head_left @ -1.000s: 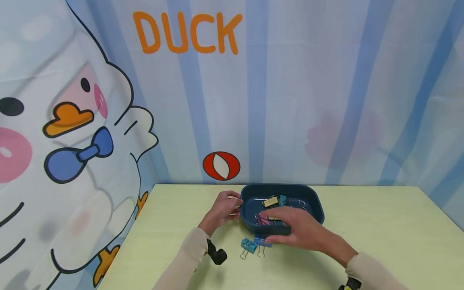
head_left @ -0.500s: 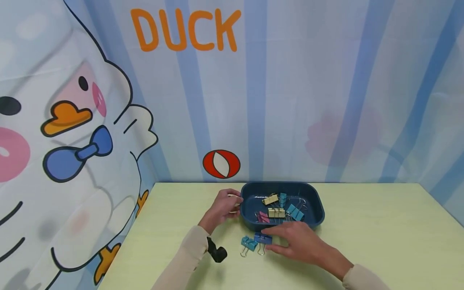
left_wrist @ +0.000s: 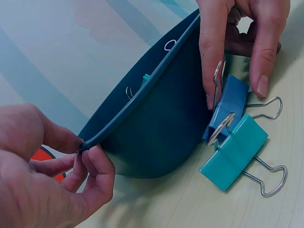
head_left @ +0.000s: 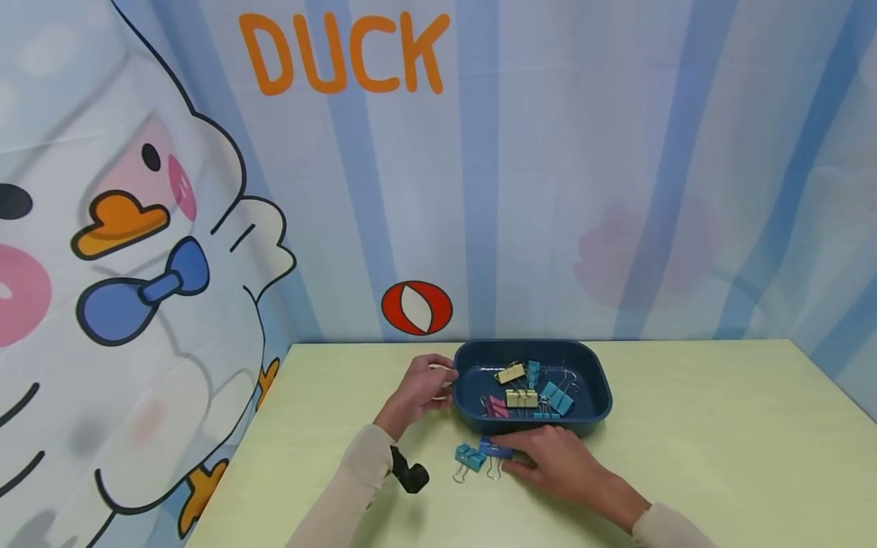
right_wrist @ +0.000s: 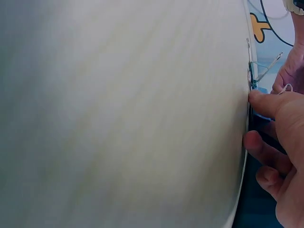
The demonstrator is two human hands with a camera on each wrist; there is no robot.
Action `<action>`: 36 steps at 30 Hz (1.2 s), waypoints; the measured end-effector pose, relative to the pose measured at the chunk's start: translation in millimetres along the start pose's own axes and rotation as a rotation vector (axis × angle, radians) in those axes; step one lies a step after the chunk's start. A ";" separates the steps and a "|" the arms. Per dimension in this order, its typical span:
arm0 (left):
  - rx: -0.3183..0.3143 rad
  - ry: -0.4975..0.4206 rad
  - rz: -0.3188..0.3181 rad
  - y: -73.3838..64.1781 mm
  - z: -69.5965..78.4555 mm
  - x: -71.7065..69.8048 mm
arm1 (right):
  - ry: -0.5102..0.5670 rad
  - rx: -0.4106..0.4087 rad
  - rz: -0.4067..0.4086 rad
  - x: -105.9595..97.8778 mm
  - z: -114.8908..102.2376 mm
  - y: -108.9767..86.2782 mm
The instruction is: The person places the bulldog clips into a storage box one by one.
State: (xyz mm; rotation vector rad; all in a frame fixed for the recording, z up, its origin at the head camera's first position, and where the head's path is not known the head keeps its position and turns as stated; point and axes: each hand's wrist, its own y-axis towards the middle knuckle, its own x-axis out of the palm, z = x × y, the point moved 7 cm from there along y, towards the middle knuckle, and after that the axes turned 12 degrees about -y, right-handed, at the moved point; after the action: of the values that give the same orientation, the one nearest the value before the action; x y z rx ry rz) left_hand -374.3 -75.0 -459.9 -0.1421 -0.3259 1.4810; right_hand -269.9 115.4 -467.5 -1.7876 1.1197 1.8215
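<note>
My left hand pinches the left rim of a dark blue plastic tray, thumb above the edge and fingers beneath. In front of the tray, a blue binder clip lies on the table with its wire handles out. My right hand is at that clip, index finger against its far side. In the left wrist view the thumb's tip stands slightly apart from the clip. A teal binder clip lies beside the blue one, very close to it. The right wrist view shows the right hand mostly from its edge.
Inside the tray are several binder clips: cream, teal and pink. The pale yellow table extends right and left. A printed curtain hangs along the table's back edge.
My right hand has drawn back from over the tray, toward me and down to the blue clip, uncovering the clips inside. The left hand keeps its hold on the rim.
</note>
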 end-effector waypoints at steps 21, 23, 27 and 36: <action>-0.008 -0.007 -0.004 2.1 -1.0 1.4 | -0.016 0.028 -0.046 -11.0 -1.2 2.6; -0.009 -0.006 -0.005 2.7 -1.0 1.1 | -0.025 0.025 -0.043 -16.3 -1.7 2.9; -0.011 -0.001 -0.010 3.0 -1.3 1.1 | -0.022 0.003 -0.004 -32.1 -2.9 1.6; -0.011 -0.006 -0.013 2.4 -0.6 1.2 | -0.004 -0.095 0.031 -70.5 -7.5 5.9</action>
State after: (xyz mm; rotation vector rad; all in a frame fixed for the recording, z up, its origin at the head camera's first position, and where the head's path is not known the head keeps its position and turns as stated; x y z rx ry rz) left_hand -376.3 -73.5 -461.0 -0.1439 -0.3387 1.4670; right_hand -259.2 125.5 -397.9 -1.8273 1.0817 1.9253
